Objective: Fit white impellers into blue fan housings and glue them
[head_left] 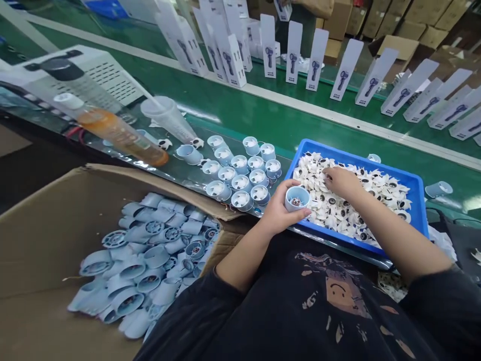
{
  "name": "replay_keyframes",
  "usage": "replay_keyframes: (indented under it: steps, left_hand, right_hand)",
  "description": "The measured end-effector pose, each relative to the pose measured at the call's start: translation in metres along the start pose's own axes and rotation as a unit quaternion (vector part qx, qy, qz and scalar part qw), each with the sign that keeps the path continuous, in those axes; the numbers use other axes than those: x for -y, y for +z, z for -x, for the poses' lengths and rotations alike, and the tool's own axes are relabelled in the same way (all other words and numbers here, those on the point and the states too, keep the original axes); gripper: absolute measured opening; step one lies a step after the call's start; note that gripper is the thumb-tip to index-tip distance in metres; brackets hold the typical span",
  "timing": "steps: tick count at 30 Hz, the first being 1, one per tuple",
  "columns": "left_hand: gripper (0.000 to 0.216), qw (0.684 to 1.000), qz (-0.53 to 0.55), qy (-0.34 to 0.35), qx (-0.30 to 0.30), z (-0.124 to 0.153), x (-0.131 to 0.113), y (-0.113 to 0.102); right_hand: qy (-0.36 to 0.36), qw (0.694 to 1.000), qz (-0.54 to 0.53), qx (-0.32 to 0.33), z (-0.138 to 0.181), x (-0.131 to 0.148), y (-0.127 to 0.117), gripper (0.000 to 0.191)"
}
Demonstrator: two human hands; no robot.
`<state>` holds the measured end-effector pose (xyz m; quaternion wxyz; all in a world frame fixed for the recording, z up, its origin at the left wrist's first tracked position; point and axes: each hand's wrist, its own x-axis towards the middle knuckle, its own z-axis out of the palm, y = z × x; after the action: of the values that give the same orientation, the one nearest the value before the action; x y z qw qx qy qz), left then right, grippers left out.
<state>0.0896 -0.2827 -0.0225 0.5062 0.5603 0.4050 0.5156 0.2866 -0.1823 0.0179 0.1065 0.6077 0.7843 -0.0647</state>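
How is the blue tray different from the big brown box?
The blue tray has low sides, while the brown box has tall ones. The blue tray is filled with white fan wheels, but the brown box holds pale blue tubes. The blue tray looks smooth and shiny, while the brown box is dull cardboard. Both are open at the top and hold a jumbled heap of parts.

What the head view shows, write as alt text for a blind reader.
A person's left hand holds a light blue housing while the right hand reaches into a blue tray of white fan wheels. More housings stand nearby; others lie in a cardboard box.
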Motion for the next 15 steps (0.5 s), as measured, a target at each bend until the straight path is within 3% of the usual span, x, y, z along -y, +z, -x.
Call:
replay_keyframes:
  steps: [4, 9, 12, 15]
  left_hand:
    - [0.069, 1.0, -0.01, -0.002, 0.003, -0.009, 0.003, 0.007]
    - [0.052, 0.992, -0.082, 0.086, 0.051, -0.012, -0.005, 0.012]
    - [0.052, 0.986, -0.13, 0.082, 0.063, -0.007, -0.009, 0.002]
    - [0.057, 0.981, -0.171, 0.073, 0.063, -0.002, -0.01, -0.007]
  right_hand:
    - [0.063, 0.997, -0.046, 0.011, 0.0, 0.013, -0.004, 0.033]
    - [0.126, 0.983, -0.132, 0.008, -0.008, 0.028, -0.009, 0.025]
    - [0.115, 0.963, -0.244, -0.014, 0.009, 0.024, -0.013, 0.023]
    - [0.048, 0.913, -0.406, 0.001, 0.047, 0.014, -0.016, 0.032]
